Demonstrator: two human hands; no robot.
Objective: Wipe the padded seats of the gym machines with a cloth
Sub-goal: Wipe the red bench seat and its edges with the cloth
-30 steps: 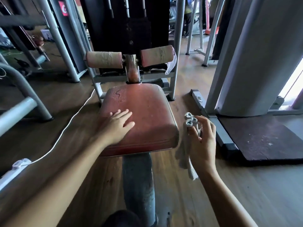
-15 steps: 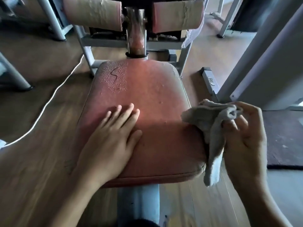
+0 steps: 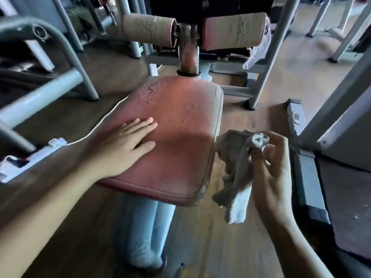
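A worn red padded seat (image 3: 180, 125) fills the middle of the view, with a patch of small droplets near its far left corner. My left hand (image 3: 124, 145) lies flat on the seat's left half, fingers together and holding nothing. Just off the seat's right edge, my right hand (image 3: 271, 163) grips a crumpled grey cloth (image 3: 234, 169), which hangs down beside the seat without touching its top.
Two worn roller pads (image 3: 149, 30) (image 3: 233, 32) flank a metal post (image 3: 187, 51) behind the seat. Grey machine frames stand at left (image 3: 60, 83) and right (image 3: 329, 109). A white cable and power strip (image 3: 28, 157) lie on the wooden floor at left. The seat's pale blue support post (image 3: 148, 227) rises below.
The view has shifted right and tilted, so the seat sits further right. My right hand has regripped the cloth near the seat's right edge; my left hand stays flat on the seat.
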